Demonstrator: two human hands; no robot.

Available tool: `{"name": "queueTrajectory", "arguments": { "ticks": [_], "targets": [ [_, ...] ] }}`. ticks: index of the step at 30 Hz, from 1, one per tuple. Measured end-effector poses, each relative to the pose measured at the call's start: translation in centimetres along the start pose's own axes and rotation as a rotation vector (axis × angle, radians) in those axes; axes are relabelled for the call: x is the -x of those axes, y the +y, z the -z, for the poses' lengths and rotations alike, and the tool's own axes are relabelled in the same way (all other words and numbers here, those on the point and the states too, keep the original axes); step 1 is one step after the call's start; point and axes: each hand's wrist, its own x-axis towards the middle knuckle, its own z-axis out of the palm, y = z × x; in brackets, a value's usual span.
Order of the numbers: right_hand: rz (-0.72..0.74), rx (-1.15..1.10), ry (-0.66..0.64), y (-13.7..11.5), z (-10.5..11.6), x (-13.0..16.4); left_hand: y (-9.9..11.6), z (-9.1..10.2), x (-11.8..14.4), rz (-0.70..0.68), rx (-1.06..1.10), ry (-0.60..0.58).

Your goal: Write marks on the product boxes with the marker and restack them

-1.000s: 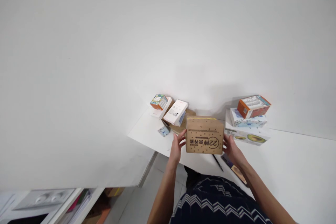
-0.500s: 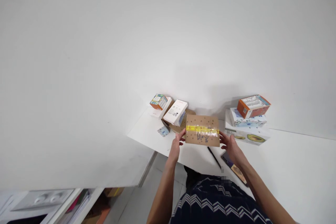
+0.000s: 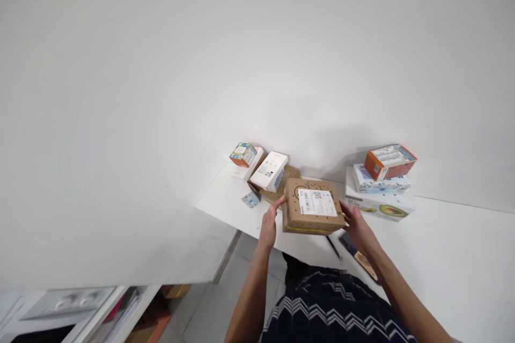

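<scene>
Between my two hands is a brown cardboard box [image 3: 293, 220], held above the white table, with a white shipping label [image 3: 317, 203] on its upper face and yellow tape along its lower front side. My left hand [image 3: 270, 222] grips its left side. My right hand [image 3: 357, 225] is closed on the right side. Behind the box, to the left, a white box [image 3: 270, 170] rests on other small boxes and brown cardboard [image 3: 288, 173]. A small blue-patterned box [image 3: 251, 200] lies left of my left hand.
At the right stand stacked boxes: an orange box [image 3: 390, 162], a white-blue box [image 3: 380, 181] and an avocado-printed box [image 3: 386, 210]. A black pen [image 3: 333, 246] and a phone [image 3: 362, 262] lie near the front edge. An orange-and-teal box [image 3: 243, 155] sits far left. A wall rises behind.
The cardboard box has turned in my hands: its face with yellow tape and handwriting has tipped down, and the labelled face now shows. Both hands still hold it.
</scene>
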Motion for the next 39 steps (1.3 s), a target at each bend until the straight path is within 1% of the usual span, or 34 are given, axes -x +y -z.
{"name": "queueTrajectory", "arguments": {
  "ticks": [2,4,8,10,12,14,17,19,21,23,25,26,27,28,30,32,33,35,37,39],
  "targets": [
    [0.007,-0.048,-0.028,-0.4,-0.3,0.3,0.0,0.0,0.0,-0.071,0.023,-0.035],
    [0.016,-0.078,-0.051,-0.5,-0.4,0.5,0.5,-0.1,0.0,-0.133,0.019,-0.086],
    [0.031,-0.114,-0.033,-0.4,-0.4,0.7,2.6,-0.2,0.5,-0.268,-0.105,-0.197],
    [0.035,-0.159,-0.028,-0.3,-0.4,0.7,3.8,-0.2,1.1,-0.323,-0.206,-0.217],
    [0.034,-0.222,-0.056,-0.2,-0.3,0.6,4.8,-0.2,1.6,-0.368,-0.286,-0.204],
    [0.018,-0.287,-0.075,-0.1,-0.1,0.5,5.5,-0.2,1.9,-0.387,-0.309,-0.195],
    [-0.033,-0.388,-0.041,0.2,0.3,0.2,5.7,-0.3,2.0,-0.429,-0.295,-0.181],
    [-0.068,-0.450,-0.028,0.5,0.4,0.1,5.2,-0.8,1.7,-0.510,-0.259,-0.101],
    [-0.092,-0.492,-0.047,0.7,0.3,0.1,4.6,-1.6,1.5,-0.563,-0.192,0.027],
    [-0.108,-0.525,-0.069,0.9,0.1,0.2,4.0,-2.4,1.3,-0.519,-0.107,0.156],
    [-0.116,-0.563,-0.071,0.9,0.0,0.3,3.6,-3.2,1.1,-0.394,0.027,0.238],
    [-0.116,-0.582,-0.067,1.0,-0.1,0.3,3.4,-3.5,1.1,-0.308,0.130,0.245],
    [-0.112,-0.597,-0.066,1.0,-0.1,0.3,3.2,-3.7,1.0,-0.207,0.255,0.221],
    [-0.107,-0.605,-0.067,1.0,-0.1,0.2,3.0,-4.0,1.0,-0.101,0.394,0.171],
    [-0.101,-0.606,-0.077,1.1,-0.1,0.2,2.5,-4.3,1.2,0.120,0.662,0.011],
    [-0.109,-0.603,-0.081,1.2,-0.1,0.0,1.8,-4.6,1.4,0.285,0.857,-0.156],
    [-0.114,-0.604,-0.078,1.2,0.0,0.0,1.4,-4.8,1.5,0.328,0.915,-0.221],
    [-0.125,-0.613,-0.071,1.3,0.2,-0.1,0.7,-4.9,1.6,0.346,0.976,-0.312],
    [-0.134,-0.624,-0.078,1.4,0.3,0.0,0.4,-5.0,1.6,0.326,0.979,-0.377],
    [-0.142,-0.632,-0.103,1.5,0.1,0.2,0.5,-4.9,1.4,0.317,0.945,-0.406]
  ]
}}
